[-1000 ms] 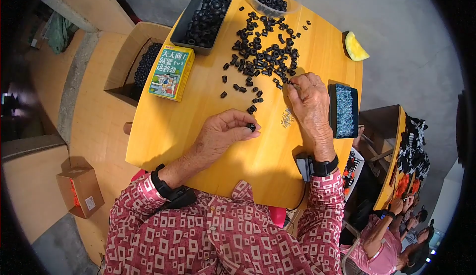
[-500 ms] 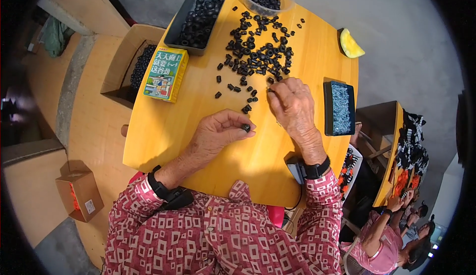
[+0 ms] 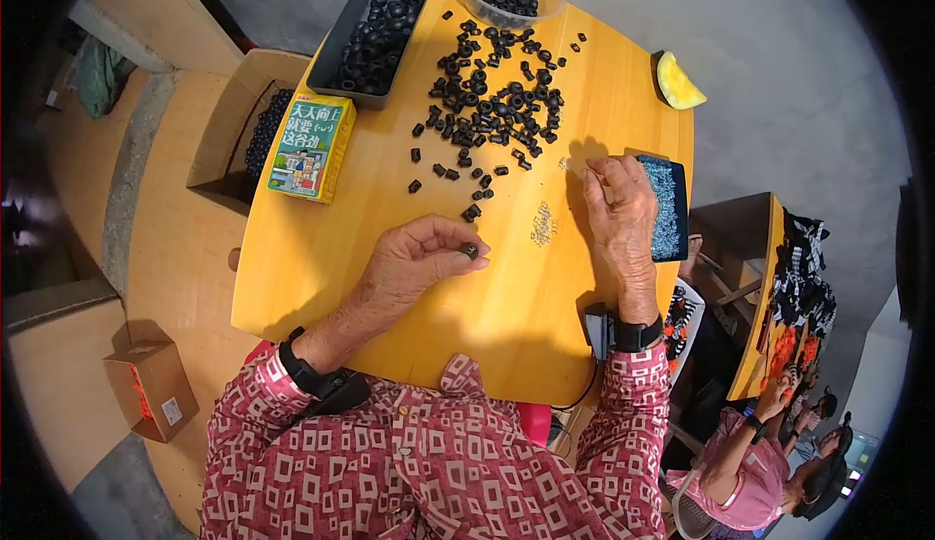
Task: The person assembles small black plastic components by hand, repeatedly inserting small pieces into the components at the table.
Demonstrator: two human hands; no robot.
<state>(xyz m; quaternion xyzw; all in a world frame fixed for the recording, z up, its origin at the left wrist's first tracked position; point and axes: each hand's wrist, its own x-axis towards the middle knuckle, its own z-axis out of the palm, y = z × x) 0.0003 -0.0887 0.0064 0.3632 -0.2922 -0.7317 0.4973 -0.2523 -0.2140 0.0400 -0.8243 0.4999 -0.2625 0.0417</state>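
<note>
My left hand (image 3: 414,260) pinches a small black cylindrical part (image 3: 470,249) between thumb and fingertips, its round end with a hole turned up. My right hand (image 3: 623,214) is above the table on the right, fingers curled and pressed together. Whatever its fingertips hold, if anything, is too small to make out. Close beside that hand lies a dark rectangular tray (image 3: 668,211) filled with tiny bluish-silver bits. Between my hands, a little pile of shiny small bits (image 3: 543,225) rests on the wood. Many loose black parts (image 3: 502,107) are scattered farther off.
At the far left stand a grey bin (image 3: 326,80) of black parts and a yellow carton (image 3: 310,148). A clear bowl (image 3: 506,14) holds more parts at the back. A yellow fruit wedge (image 3: 679,82) lies at the right edge. Another person (image 3: 745,477) sits at lower right.
My right hand has moved right, from the edge of the scattered black parts to beside the dark tray, uncovering the shiny pile. My left hand still holds the black part.
</note>
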